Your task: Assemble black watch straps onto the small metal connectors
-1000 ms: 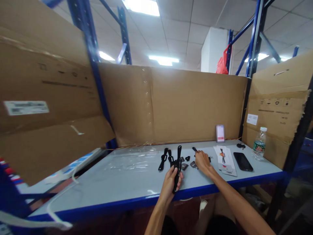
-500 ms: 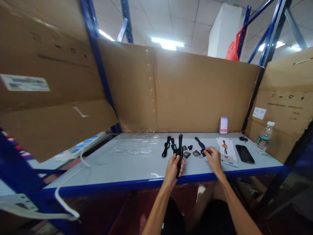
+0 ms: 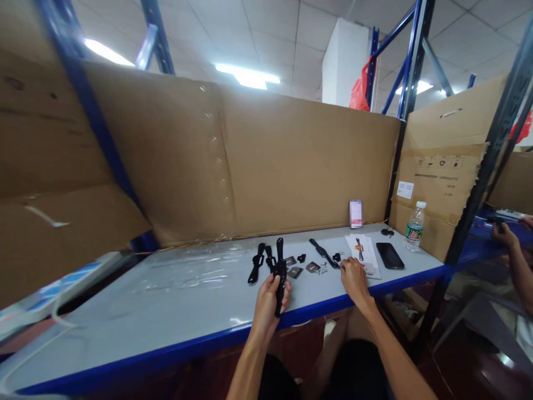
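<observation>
My left hand (image 3: 270, 294) is wrapped round a black spokeshave (image 3: 280, 253), held upright above the table's front edge. Two more black spokeshaves lie just beyond it, one of them the spokeshave (image 3: 257, 264) farthest left. My right hand (image 3: 353, 278) rests low over the table with its fingers drawn together; whatever is in them is hidden. By its fingertips are the end of a black spokeshave body (image 3: 325, 254) and a small black clamp piece (image 3: 336, 257). Flat metal blades (image 3: 313, 268), small screws (image 3: 322, 269) and another black clamp piece (image 3: 301, 258) lie between my hands.
A printed leaflet (image 3: 358, 250), a dark phone (image 3: 390, 256), keys (image 3: 387, 231) and a water bottle (image 3: 415, 228) are at the right. A lit phone (image 3: 356, 214) leans against the cardboard wall (image 3: 308, 166). Clear plastic film (image 3: 195, 266) lies left. Another person's hand (image 3: 506, 234) shows far right.
The view has swung right, so the table things sit farther left. My right hand has shifted right, away from the black spokeshave body and clamp piece. My left hand still grips its spokeshave.
</observation>
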Demonstrator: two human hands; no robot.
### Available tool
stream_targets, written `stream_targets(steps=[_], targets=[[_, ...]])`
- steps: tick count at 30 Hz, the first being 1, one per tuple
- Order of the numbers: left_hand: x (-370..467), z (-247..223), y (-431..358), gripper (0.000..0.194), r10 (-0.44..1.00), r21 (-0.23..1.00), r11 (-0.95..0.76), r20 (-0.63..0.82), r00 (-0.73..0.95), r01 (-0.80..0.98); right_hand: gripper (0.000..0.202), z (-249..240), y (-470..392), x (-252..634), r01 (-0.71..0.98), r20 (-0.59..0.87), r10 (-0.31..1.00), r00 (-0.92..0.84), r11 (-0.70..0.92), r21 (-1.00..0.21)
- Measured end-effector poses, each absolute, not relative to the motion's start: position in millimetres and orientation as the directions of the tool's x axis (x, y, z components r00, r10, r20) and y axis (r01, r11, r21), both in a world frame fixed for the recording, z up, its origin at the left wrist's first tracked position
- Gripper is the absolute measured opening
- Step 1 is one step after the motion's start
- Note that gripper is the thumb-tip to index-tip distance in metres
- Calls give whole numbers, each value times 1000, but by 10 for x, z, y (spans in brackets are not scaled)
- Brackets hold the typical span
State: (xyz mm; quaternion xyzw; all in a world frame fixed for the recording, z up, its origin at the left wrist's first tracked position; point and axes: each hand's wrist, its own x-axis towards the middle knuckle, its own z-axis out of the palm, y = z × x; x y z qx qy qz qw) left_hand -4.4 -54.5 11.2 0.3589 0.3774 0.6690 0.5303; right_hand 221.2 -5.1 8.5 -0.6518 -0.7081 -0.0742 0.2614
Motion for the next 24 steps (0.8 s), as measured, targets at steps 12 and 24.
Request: stream_targets(steps=[12,24], targets=[[-40,84,-528,44,976,864,-180,98,-194,-470,25,608,230,1533,901,213,887,-411,431,-55],[-25,88,-501,45,978,863,-182,107,-181,-472,29,541,397,1310,862,177,846,-504,506,35]])
